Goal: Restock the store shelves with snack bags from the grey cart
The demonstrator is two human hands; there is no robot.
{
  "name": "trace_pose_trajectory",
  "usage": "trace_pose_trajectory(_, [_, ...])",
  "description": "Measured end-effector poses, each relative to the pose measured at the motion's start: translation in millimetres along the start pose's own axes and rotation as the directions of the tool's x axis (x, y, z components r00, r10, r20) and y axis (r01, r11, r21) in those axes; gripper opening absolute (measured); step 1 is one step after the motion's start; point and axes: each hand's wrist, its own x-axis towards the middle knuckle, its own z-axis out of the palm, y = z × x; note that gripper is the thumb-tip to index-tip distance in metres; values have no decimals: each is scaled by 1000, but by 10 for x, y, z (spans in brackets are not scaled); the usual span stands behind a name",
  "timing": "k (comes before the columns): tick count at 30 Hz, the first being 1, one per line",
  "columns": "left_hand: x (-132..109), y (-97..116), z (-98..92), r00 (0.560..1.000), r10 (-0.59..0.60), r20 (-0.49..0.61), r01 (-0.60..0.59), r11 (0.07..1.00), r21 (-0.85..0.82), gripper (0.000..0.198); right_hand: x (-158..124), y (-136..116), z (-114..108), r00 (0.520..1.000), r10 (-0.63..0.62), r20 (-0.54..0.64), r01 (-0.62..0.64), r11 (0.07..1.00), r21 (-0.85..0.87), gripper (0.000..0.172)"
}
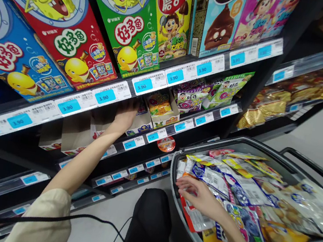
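Note:
My left hand (127,114) reaches into the lower shelf, under the price rail. Its fingers are hidden in the shadow, so what they touch does not show. Beside it stand an open display carton (140,129) and a carton holding orange-printed candy bags (159,105). Over the near left side of a grey shopping basket (175,169) is my right hand (195,193), fingers extended and thumb apart, resting on or just above the packets. Snack bags fill the basket, among them blueberry-printed bags (245,223), a yellow packet (214,238) and clear-and-white bags (300,204).
SpongeBob snack boxes (81,46) and a yellow mushroom-snack box (172,23) line the upper shelf. Purple candy bags (188,98) and green candy bags (227,90) sit lower right. Gold-wrapped goods (267,106) fill the right shelves. A black cable (78,217) crosses below my left arm.

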Motion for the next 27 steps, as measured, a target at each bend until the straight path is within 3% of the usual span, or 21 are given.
trace_pose_trajectory(5, [-62,28,-55,1000,8,13,-9,997,81,59,1,-7,4,1000,-9,-8,9,1000,13,31])
trace_pose_trajectory(7, [-64,21,-68,996,85,-6,-84,993,84,53,0,-4,7,1000,-9,-8,9,1000,10,31])
trace_pose_trajectory(11, [-41,44,-109,961,238,140,-243,970,17,42,-2,27,7,1000,-4,4,4,1000,-9,31])
trace_pose_trajectory(20, [-30,152,-218,939,110,327,-132,990,47,47,-13,-24,-28,1000,20,9,-20,1000,1,36])
trace_pose_trajectory(25, [8,110,-196,930,101,355,-119,993,27,50,-42,-134,-86,1000,-15,7,15,999,50,33])
trace_pose_trajectory(27, [27,58,-185,930,107,352,-107,994,-21,51,-67,-172,-208,997,-29,-67,33,997,64,33])
